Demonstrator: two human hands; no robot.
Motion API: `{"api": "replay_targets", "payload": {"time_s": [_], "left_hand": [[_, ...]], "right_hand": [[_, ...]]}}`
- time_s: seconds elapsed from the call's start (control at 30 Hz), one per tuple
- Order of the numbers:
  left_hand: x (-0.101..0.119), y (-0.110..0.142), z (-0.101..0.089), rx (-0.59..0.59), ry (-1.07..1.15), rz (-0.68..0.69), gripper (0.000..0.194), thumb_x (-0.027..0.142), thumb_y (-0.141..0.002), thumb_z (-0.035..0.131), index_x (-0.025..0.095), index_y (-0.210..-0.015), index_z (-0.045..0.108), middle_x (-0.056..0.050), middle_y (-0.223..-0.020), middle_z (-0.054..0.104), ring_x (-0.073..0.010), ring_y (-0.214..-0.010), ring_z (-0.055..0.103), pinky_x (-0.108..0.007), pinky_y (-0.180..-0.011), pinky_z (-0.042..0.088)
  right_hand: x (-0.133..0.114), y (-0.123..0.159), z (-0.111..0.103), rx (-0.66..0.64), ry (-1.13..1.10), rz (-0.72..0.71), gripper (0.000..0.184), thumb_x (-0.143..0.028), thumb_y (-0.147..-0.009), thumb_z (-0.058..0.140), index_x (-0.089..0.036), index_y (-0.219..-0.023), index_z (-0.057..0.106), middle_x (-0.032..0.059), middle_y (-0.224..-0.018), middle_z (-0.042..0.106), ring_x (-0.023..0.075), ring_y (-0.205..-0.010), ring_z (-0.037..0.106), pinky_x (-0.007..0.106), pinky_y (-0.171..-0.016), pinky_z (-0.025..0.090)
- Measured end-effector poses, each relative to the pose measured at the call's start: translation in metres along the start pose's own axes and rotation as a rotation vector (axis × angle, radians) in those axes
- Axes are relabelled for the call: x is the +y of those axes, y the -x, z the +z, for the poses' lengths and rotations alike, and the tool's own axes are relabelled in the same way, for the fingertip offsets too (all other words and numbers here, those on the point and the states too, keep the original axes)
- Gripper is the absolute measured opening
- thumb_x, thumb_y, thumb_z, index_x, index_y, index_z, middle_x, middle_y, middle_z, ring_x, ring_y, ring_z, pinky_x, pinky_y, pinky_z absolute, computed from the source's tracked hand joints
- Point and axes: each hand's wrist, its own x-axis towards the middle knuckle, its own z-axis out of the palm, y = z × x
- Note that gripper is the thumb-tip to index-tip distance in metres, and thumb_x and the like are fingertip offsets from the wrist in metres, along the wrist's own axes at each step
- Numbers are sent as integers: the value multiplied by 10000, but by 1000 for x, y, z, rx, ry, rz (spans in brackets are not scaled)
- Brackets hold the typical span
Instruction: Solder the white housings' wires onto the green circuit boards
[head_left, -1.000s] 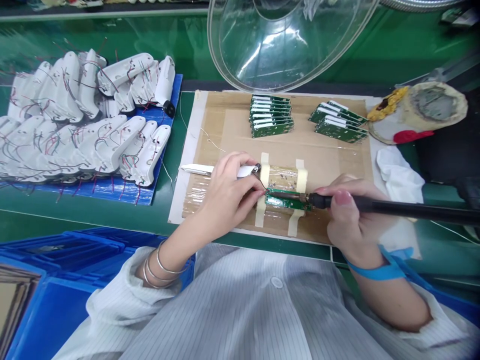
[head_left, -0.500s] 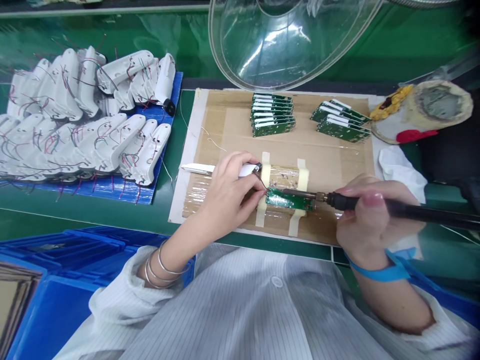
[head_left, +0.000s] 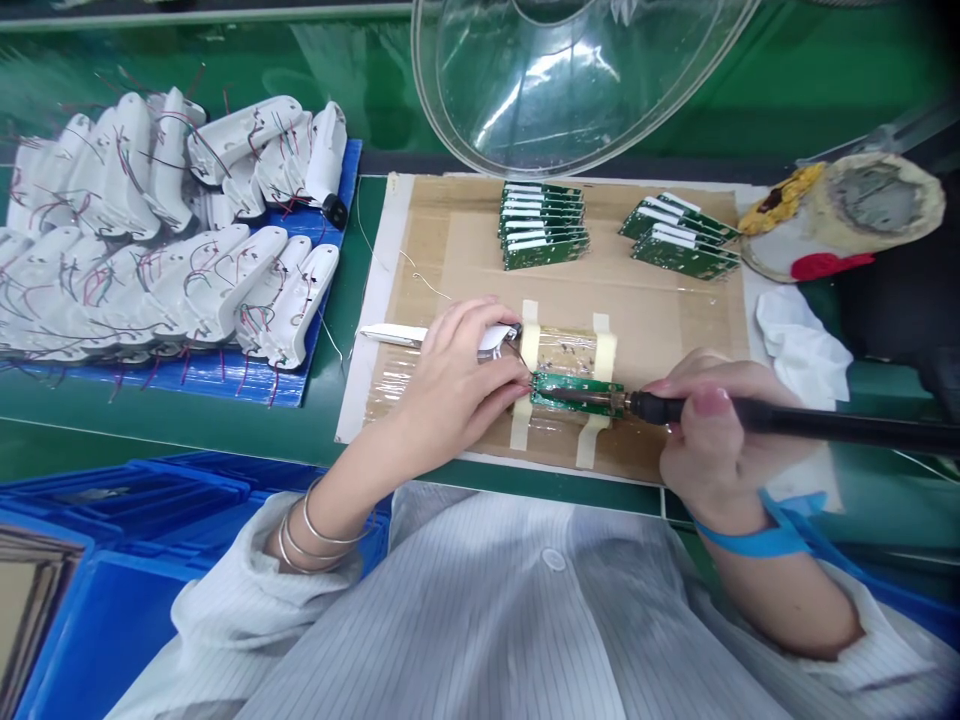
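The left hand (head_left: 461, 385) pinches a thin wire (head_left: 523, 357) at the left end of one green board (head_left: 576, 381), presumably to steady it, over one white casing (head_left: 394, 335); the right hand (head_left: 709, 425) grips one soldering iron (head_left: 810, 420) like a pen, likely for fine aim; the board lies between the hands, on a block with two tape strips (head_left: 602, 352); beyond stand two board stacks (head_left: 546, 255); leftward, overlapping casings (head_left: 225, 275) defy counting.

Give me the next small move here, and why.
Probably press the soldering iron lightly to the left end of the circuit board: the right hand aims the iron's tip there, and the left hand seems to pinch a thin wire at that edge.
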Motion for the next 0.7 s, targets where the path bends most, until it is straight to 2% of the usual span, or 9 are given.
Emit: {"api": "replay_targets", "payload": {"time_s": [0.17,0.27,0.4,0.5,0.6,0.67,0.7], "left_hand": [[5,-4,-9,-99,30,-43,178,227,-982,536,198,-910,696,-116,-1384,472,-298,-1402,367,-521,-1160,331],[7,-7,-12,-120,51,-65,172,213,-974,539,199,-893,690,-111,-1368,487,-305,-1402,365,-537,-1149,336],[8,-9,-11,-126,47,-77,147,205,-966,555,197,-894,683,-101,-1361,504,-300,-1402,369,-526,-1139,340],[8,-8,-11,-124,44,-83,139,198,-961,561,196,-885,678,-96,-1356,511,-292,-1393,381,-512,-1131,347],[9,-8,-11,-120,42,-92,134,195,-956,567,191,-877,675,-96,-1354,514,-290,-1375,400,-502,-1120,356],[10,-8,-10,-116,35,-94,130,202,-956,570,186,-878,673,-98,-1362,510,-290,-1374,405,-498,-1120,356],[11,-8,-9,-113,29,-94,130,209,-957,571,184,-879,672,-99,-1368,507,-291,-1378,403,-498,-1122,353]], "right_hand": [[-1,2,-1,-39,-1,22,170,-235,-906,604,-186,-760,676,-5,-602,621,94,-498,506,262,-447,334],[-2,4,-3,-83,12,64,141,-230,-893,611,-195,-779,686,0,-637,650,104,-518,523,271,-459,362],[-4,4,-4,-111,35,41,115,-207,-880,617,-196,-785,682,2,-664,673,103,-528,541,272,-475,389],[-4,1,-5,-23,41,-6,158,-233,-894,614,-187,-755,673,5,-615,642,103,-498,527,271,-466,361],[-8,-1,-12,114,54,3,243,-344,-927,617,-177,-763,680,9,-599,627,99,-447,516,265,-434,332],[-15,2,-18,97,71,103,232,-387,-935,619,-181,-895,719,-4,-599,626,91,-393,505,262,-389,316],[-20,5,-20,51,91,164,208,-366,-939,621,-191,-986,722,-15,-596,632,96,-392,527,265,-396,355]]}}
